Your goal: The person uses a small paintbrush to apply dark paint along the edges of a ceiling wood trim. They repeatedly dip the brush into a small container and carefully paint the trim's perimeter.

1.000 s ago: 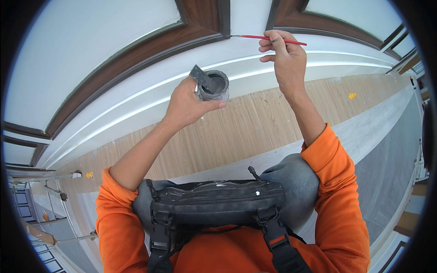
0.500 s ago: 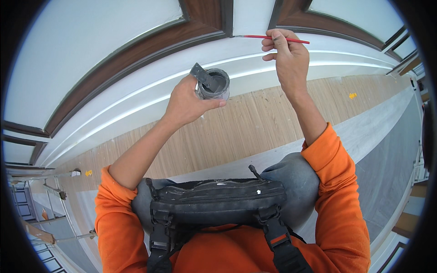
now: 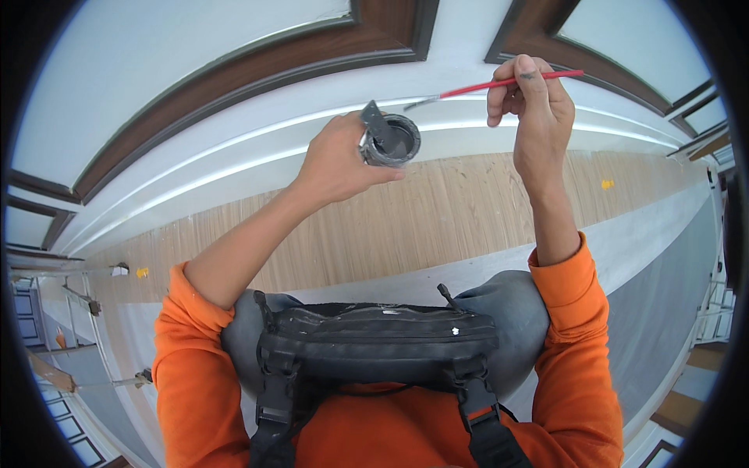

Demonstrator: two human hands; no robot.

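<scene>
1. At the left edge, shows a brown board [image 3: 51, 370], small and hard to make out.
2. Toward the left end of the wood-look floor [image 3: 437, 226], bears a yellow mark [image 3: 142, 272].
3. On the far left, has a brown frame [image 3: 382, 31] with dark edging, set against a white wall [image 3: 460, 35] above pale moulding [image 3: 468, 140].
4. Left of centre, reaches out with the left hand [image 3: 335, 156] from a pushed-up orange sleeve. Wraps fingers around the left side of a small round jar [image 3: 417, 142], with the thumb along the near side.
5. Keeps the jar open side up, just in front of the moulding and over the floor. Holds dark grey paint [image 3: 400, 144] inside, plus a flat dark strip [image 3: 374, 117] leaning out past the rim to the far left.
6. At centre near, carries a black bag [image 3: 374, 343] across the lap, between grey-clad knees, with pale specks on top.
7. Right of the jar, pinches a thin red brush [image 3: 480, 87] between thumb and fingers of the right hand [image 3: 537, 105], with the other fingers loosely curled and a dark smudge on the thumb.
8. Points the bristles left, just beyond the jar's far rim. Cannot tell contact or gap between bristles and moulding.
9. On the far right, has a second brown frame [image 3: 527, 35]; on the floor nearer, a second yellow mark [image 3: 608, 185].
</scene>
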